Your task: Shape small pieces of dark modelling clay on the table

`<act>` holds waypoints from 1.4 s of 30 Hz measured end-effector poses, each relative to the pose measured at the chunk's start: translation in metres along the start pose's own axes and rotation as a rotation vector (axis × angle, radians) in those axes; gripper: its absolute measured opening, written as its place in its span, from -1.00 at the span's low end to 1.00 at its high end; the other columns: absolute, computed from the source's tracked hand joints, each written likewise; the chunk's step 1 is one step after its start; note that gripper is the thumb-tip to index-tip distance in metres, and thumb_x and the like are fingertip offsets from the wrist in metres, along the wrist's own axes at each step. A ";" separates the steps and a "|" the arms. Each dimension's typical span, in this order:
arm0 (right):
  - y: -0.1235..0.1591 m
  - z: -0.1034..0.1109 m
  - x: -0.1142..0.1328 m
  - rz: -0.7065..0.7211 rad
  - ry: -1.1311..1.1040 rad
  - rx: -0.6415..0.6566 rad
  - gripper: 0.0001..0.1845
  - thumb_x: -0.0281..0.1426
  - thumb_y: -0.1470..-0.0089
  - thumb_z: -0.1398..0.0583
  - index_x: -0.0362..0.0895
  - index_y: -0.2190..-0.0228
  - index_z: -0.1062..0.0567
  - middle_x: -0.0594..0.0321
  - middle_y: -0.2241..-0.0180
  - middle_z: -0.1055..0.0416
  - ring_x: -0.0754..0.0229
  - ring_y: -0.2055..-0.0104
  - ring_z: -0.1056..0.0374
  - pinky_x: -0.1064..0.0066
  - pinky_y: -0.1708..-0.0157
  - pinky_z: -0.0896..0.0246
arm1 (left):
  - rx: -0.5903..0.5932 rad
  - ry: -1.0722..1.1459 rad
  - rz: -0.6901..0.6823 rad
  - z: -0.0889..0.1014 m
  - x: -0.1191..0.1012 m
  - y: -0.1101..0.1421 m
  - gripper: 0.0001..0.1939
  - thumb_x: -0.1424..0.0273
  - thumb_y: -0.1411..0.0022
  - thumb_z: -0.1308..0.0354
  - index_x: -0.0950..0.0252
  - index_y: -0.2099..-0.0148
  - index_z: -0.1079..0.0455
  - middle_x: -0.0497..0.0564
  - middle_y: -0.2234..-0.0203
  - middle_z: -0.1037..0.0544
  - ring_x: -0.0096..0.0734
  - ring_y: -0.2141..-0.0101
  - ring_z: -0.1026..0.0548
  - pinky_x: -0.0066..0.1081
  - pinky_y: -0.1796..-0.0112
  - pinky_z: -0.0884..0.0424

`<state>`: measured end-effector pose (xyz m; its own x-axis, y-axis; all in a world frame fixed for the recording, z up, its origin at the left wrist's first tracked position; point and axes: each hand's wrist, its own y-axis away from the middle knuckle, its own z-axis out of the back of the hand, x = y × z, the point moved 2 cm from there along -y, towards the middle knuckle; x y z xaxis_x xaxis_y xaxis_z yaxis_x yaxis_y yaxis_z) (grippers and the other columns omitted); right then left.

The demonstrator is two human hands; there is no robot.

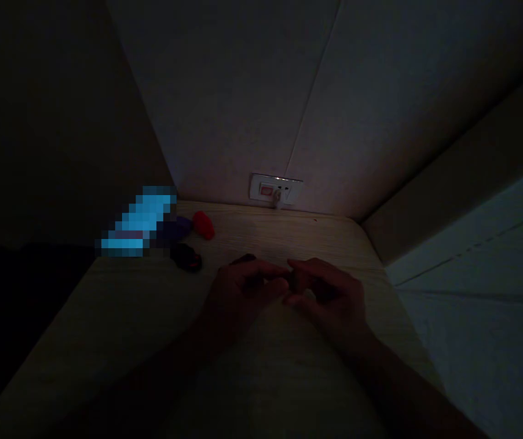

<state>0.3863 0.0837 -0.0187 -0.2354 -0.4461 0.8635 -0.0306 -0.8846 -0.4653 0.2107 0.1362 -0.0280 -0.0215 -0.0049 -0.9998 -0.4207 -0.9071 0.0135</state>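
Note:
Over the wooden tabletop [261, 372] my left hand [238, 296] and my right hand [334, 299] meet, fingertips almost touching. Each hand is closed in a pinch. Between the fingertips is a small dark piece [295, 280], too dim to name. A dark lump [244, 258] shows just behind my left hand, partly covered by it. To the left lie a bright red lump [203, 225], a purple lump [177, 228] and a black lump with a red mark [187, 257].
At the table's far left is a lit, pixelated screen [140, 222]. A wall socket [276, 189] with a switch and a plug sits just above the back edge. A pale panelled surface [485, 292] stands along the right side. The room is very dark.

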 end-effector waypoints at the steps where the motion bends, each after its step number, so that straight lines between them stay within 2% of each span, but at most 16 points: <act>1: 0.000 0.000 0.001 0.005 0.014 0.000 -0.50 -0.45 -0.02 -0.48 0.16 -0.01 -0.65 0.31 0.40 -0.54 0.24 0.35 -0.45 0.39 0.32 -0.41 | -0.007 0.003 0.002 0.000 0.000 0.000 -0.76 0.24 -0.13 -0.38 0.25 0.19 -0.68 0.04 0.35 -0.66 -0.30 0.34 -0.53 -0.34 0.30 -0.40; 4: -0.001 0.000 0.005 0.029 0.072 0.006 -0.58 -0.48 -0.07 -0.45 0.15 0.05 -0.68 0.31 0.41 -0.55 0.24 0.34 -0.47 0.43 0.35 -0.40 | -0.021 0.011 0.010 0.000 0.001 0.000 -0.76 0.24 -0.13 -0.38 0.25 0.19 -0.67 0.03 0.37 -0.64 -0.31 0.35 -0.52 -0.34 0.30 -0.38; 7: -0.002 0.001 0.005 0.050 0.095 0.013 -0.57 -0.48 -0.08 -0.44 0.15 0.04 -0.67 0.30 0.35 -0.56 0.26 0.34 -0.46 0.44 0.37 -0.40 | -0.011 0.032 0.001 -0.001 0.001 0.000 -0.76 0.25 -0.13 -0.37 0.24 0.17 -0.68 0.02 0.38 -0.62 -0.32 0.35 -0.51 -0.35 0.31 -0.37; 12: 0.001 0.001 0.003 0.112 0.111 0.045 -0.42 -0.46 -0.07 -0.45 0.14 -0.11 -0.58 0.26 0.31 -0.52 0.20 0.29 -0.46 0.33 0.26 -0.46 | 0.027 0.109 0.022 -0.002 -0.007 -0.001 -0.82 0.29 -0.16 -0.33 0.24 0.21 -0.67 -0.02 0.42 -0.61 -0.36 0.38 -0.52 -0.40 0.35 -0.39; 16: 0.001 0.001 0.005 0.112 0.165 0.053 -0.54 -0.47 -0.10 -0.43 0.12 -0.03 -0.64 0.23 0.30 -0.55 0.20 0.31 -0.48 0.37 0.34 -0.45 | 0.018 0.098 0.036 -0.002 -0.011 0.000 -0.86 0.30 -0.13 -0.34 0.25 0.29 -0.65 -0.04 0.47 -0.59 -0.38 0.40 -0.49 -0.43 0.40 -0.36; 20: 0.000 0.002 0.005 0.102 0.135 0.010 -0.58 -0.44 -0.03 -0.48 0.11 0.06 -0.69 0.23 0.32 -0.55 0.20 0.35 -0.48 0.37 0.38 -0.44 | 0.072 0.141 0.042 -0.004 -0.009 0.001 -0.81 0.28 -0.17 -0.32 0.22 0.21 -0.67 -0.08 0.56 -0.53 -0.42 0.47 -0.44 -0.45 0.47 -0.29; 24: -0.002 0.001 0.005 0.006 -0.004 0.035 -0.62 -0.34 -0.06 -0.47 0.15 0.05 -0.68 0.24 0.31 -0.51 0.23 0.35 -0.45 0.37 0.37 -0.43 | 0.101 0.143 0.049 -0.004 -0.005 0.000 -0.79 0.24 -0.18 -0.32 0.22 0.21 -0.68 -0.08 0.61 -0.49 -0.45 0.54 -0.37 -0.45 0.51 -0.22; 27: -0.005 0.001 0.006 -0.081 -0.079 0.092 -0.68 -0.29 -0.16 -0.40 0.14 0.02 -0.67 0.23 0.32 -0.48 0.23 0.32 -0.41 0.41 0.39 -0.37 | 0.125 0.125 0.058 -0.002 -0.003 -0.001 -0.74 0.17 -0.23 -0.29 0.23 0.25 -0.68 -0.13 0.69 -0.36 -0.53 0.62 -0.22 -0.47 0.56 -0.13; 30: -0.006 0.000 0.006 -0.120 -0.083 0.130 -0.68 -0.28 -0.15 -0.40 0.11 0.03 -0.68 0.25 0.37 -0.44 0.25 0.35 -0.36 0.43 0.42 -0.31 | 0.156 0.132 0.084 -0.001 0.000 -0.002 -0.70 0.13 -0.25 -0.27 0.26 0.22 -0.67 -0.17 0.71 -0.28 -0.57 0.66 -0.13 -0.49 0.61 -0.04; 34: -0.006 0.001 0.003 -0.124 -0.078 0.054 -0.75 -0.30 -0.03 -0.48 0.05 0.19 -0.72 0.35 0.47 -0.36 0.30 0.44 -0.31 0.48 0.47 -0.27 | 0.125 0.212 0.134 -0.003 0.002 -0.001 -0.63 0.13 -0.17 -0.34 0.28 0.10 -0.64 -0.16 0.64 -0.38 -0.60 0.65 -0.15 -0.51 0.61 -0.04; 37: -0.005 0.001 0.001 -0.137 -0.093 -0.012 -0.75 -0.31 0.10 -0.54 -0.02 0.32 -0.68 0.37 0.49 -0.38 0.32 0.46 -0.31 0.49 0.48 -0.28 | 0.108 0.198 0.127 -0.005 0.002 0.000 -0.68 0.16 -0.11 -0.37 0.26 0.17 -0.65 -0.16 0.66 -0.37 -0.59 0.65 -0.15 -0.50 0.60 -0.07; 39: -0.004 0.000 0.000 -0.155 -0.127 -0.009 -0.71 -0.31 0.12 -0.55 -0.02 0.31 -0.67 0.36 0.46 -0.41 0.31 0.46 -0.33 0.48 0.47 -0.31 | 0.101 0.166 0.107 -0.005 0.002 0.000 -0.74 0.19 -0.11 -0.37 0.24 0.21 -0.66 -0.16 0.68 -0.37 -0.57 0.65 -0.16 -0.49 0.59 -0.08; 42: -0.004 -0.001 0.002 -0.169 -0.154 0.047 -0.70 -0.29 -0.01 -0.48 0.03 0.16 -0.69 0.30 0.40 -0.44 0.28 0.40 -0.36 0.45 0.42 -0.34 | 0.094 0.139 0.083 -0.004 -0.001 0.000 -0.77 0.19 -0.16 -0.34 0.23 0.25 -0.66 -0.15 0.68 -0.37 -0.55 0.64 -0.18 -0.48 0.57 -0.10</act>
<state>0.3846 0.0865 -0.0150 -0.0801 -0.3037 0.9494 -0.0110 -0.9521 -0.3055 0.2142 0.1345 -0.0274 0.0630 -0.1425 -0.9878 -0.5054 -0.8580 0.0915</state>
